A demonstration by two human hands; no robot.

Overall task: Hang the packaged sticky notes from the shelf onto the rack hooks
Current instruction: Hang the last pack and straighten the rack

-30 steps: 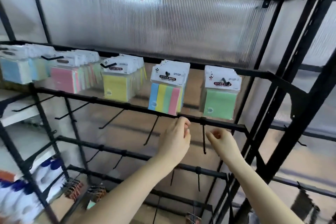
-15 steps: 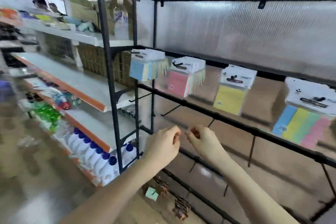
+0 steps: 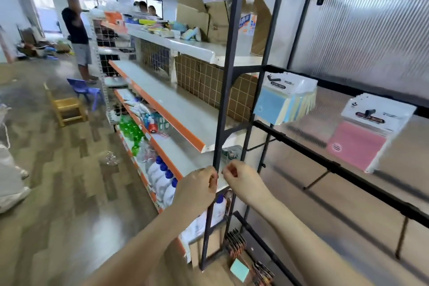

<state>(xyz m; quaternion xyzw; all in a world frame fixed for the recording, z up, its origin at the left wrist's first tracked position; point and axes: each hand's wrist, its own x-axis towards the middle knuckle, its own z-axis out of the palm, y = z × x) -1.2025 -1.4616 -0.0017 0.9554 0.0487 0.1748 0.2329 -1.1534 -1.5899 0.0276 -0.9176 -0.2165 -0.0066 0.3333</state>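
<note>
Two hung packs [image 3: 284, 102] [image 3: 364, 132]; rack post [image 3: 228, 65] before hands.

Black rack [image 3: 301, 144] — blue sticky notes [image 3: 271, 107] and pink sticky notes [image 3: 355, 144] hang from its hooks

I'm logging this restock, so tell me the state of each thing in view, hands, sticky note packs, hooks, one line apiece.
left hand: fingers curled, holding nothing visible
right hand: fingers curled, holding nothing visible
blue sticky note packs: hanging on a top-row hook
pink sticky note packs: hanging on a top-row hook
lower hook: bare
green pack: lying low by the rack's foot, not hung
</note>
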